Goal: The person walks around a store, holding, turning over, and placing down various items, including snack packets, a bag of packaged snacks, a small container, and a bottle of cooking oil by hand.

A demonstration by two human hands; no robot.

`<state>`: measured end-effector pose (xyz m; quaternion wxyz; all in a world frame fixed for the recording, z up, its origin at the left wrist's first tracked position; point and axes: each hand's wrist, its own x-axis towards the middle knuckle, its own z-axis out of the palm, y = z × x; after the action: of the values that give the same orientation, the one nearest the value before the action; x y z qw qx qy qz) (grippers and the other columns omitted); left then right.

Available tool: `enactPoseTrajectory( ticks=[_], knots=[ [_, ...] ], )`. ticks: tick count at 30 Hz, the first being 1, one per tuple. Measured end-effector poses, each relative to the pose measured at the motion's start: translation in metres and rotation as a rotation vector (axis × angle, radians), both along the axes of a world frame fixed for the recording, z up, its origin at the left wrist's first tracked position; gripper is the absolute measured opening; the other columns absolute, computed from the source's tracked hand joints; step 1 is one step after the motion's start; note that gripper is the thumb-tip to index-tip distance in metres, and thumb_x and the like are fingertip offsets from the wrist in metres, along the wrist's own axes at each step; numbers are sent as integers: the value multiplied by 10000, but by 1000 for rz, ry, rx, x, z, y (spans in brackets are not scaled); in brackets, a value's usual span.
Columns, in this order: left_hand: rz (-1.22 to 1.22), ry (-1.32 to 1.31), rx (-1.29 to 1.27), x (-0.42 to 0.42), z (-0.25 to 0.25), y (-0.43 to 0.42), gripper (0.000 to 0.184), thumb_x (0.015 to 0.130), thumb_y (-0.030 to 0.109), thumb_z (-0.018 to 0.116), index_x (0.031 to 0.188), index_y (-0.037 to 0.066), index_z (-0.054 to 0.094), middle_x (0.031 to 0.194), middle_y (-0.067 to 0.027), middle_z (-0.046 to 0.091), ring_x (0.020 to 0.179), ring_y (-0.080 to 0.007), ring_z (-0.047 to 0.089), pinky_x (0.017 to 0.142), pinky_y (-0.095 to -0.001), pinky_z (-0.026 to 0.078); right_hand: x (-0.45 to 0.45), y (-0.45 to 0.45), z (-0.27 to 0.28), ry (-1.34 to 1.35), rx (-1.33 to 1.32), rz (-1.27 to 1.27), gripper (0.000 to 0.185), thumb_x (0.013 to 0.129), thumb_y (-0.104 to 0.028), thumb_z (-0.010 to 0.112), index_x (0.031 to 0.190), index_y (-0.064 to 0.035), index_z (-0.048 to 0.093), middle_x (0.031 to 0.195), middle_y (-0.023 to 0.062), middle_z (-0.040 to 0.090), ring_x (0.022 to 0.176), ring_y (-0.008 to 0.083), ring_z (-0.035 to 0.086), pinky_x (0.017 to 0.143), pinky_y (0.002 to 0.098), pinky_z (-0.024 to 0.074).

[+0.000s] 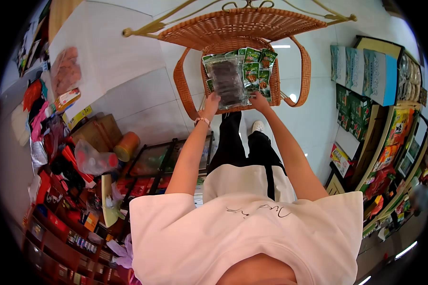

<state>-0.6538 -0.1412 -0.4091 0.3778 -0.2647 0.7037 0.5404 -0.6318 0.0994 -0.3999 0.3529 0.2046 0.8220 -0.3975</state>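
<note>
A clear plastic bag (227, 80) of dark, strip-like pieces lies on the seat of a wicker chair, on top of several green snack packets (252, 71). My left hand (212, 101) pinches the bag at its lower left edge. At the lower right corner, my right hand (259, 101) has its fingers closed on the bag's edge, close to the packets. The fingertips are small in view, and the bag covers part of the packets beneath it.
The wicker chair (242, 23) has looped armrests on both sides. Shelves with blue boxes (380, 76) and green cartons (352, 109) stand at right. On the left are a white-covered table (114, 52), a cardboard box (97, 133) and a black-framed rack (169, 156).
</note>
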Motion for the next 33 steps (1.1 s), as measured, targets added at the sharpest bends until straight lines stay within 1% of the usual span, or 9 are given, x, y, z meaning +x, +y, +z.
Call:
enactPoseTrajectory(
  ticks=[8, 13, 17, 19, 23, 25, 26, 27, 33],
  knots=[
    [-394, 197, -326, 36, 114, -30, 278, 789, 226, 503, 984, 39, 569, 967, -128, 593, 896, -264, 559, 769, -340, 431, 54, 73, 74, 40, -55, 257, 352, 735, -269, 561, 980, -17, 538, 887, 197, 585, 859, 341, 559, 744, 384, 432],
    [72, 345, -355, 84, 150, -28, 272, 798, 195, 478, 986, 17, 563, 871, -128, 614, 826, -235, 587, 727, -316, 447, 64, 148, 30, 140, -30, 532, 406, 744, -310, 542, 1007, 0, 535, 873, 224, 587, 850, 353, 563, 711, 398, 446],
    [657, 399, -247, 153, 161, 8, 243, 814, 175, 467, 962, 7, 562, 814, -115, 616, 768, -176, 587, 695, -278, 448, 12, 167, 64, -93, 43, 684, 301, 714, -255, 578, 883, -6, 597, 786, 203, 605, 750, 348, 582, 684, 379, 462],
    [871, 401, -243, 210, 126, 39, 245, 813, 201, 472, 949, 21, 568, 808, -109, 617, 747, -177, 586, 692, -281, 449, -15, 191, 62, 414, -112, 1173, 263, 709, -226, 569, 862, -15, 605, 785, 201, 605, 746, 344, 584, 685, 375, 464],
    [638, 159, -561, 336, 136, 141, 282, 781, 262, 462, 906, 44, 590, 870, -141, 609, 827, -304, 570, 750, -373, 437, -55, 204, 67, 367, 123, 977, 171, 695, -162, 528, 785, -41, 609, 753, 188, 602, 724, 337, 577, 662, 382, 473],
    [489, 43, -656, 389, 151, 196, 293, 788, 272, 447, 869, 40, 606, 835, -118, 609, 752, -239, 587, 716, -333, 453, -93, 249, -60, 698, 49, 1391, 84, 647, -129, 537, 680, -74, 590, 669, 147, 582, 671, 295, 575, 616, 396, 465],
    [615, -18, -610, 413, 155, 225, 289, 769, 250, 447, 873, 36, 612, 873, -143, 603, 809, -288, 570, 749, -356, 442, -97, 224, 6, 977, 35, 1913, 33, 612, -118, 535, 605, -92, 554, 614, 105, 556, 622, 259, 565, 564, 402, 451],
    [742, -77, -561, 433, 160, 253, 289, 751, 229, 448, 877, 33, 619, 911, -168, 598, 866, -337, 553, 782, -379, 431, -105, 213, -2, 803, 1, 2059, 63, 634, -128, 529, 631, -81, 571, 641, 115, 568, 626, 280, 562, 546, 397, 446],
    [1451, -253, -304, 504, 158, 389, 296, 752, 242, 479, 895, 22, 618, 855, -144, 623, 811, -261, 595, 747, -327, 454, -71, 109, 13, 806, -195, 2440, 114, 681, -160, 530, 651, -62, 579, 636, 123, 561, 608, 267, 554, 527, 392, 439]
  ],
)
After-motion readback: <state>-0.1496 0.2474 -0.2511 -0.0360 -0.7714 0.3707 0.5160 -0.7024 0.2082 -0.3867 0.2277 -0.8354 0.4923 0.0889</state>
